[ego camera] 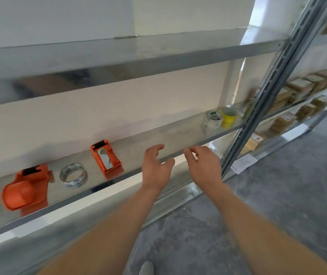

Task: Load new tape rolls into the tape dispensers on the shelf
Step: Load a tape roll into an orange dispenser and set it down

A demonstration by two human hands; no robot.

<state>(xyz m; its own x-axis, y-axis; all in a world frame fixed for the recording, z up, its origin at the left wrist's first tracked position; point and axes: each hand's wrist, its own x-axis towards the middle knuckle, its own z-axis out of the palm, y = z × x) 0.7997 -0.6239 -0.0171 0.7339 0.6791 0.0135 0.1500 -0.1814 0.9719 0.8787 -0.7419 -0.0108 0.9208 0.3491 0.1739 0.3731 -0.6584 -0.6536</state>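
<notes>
Two orange tape dispensers lie on the metal shelf (158,139): a large one (26,190) at the left and a smaller one (106,156) further right. Between them stands a clear tape roll (73,174). More rolls, a clear stack (212,121) and a yellow one (228,117), sit at the shelf's right end. My left hand (155,167) and my right hand (204,165) hover over the shelf's front edge, right of the smaller dispenser. Both have loosely curled fingers and hold nothing.
A grey upright post (258,108) stands just right of my right hand. Beyond it, shelves carry several brown boxes (301,86). Another shelf board (119,62) runs overhead. The concrete floor (278,195) lies below.
</notes>
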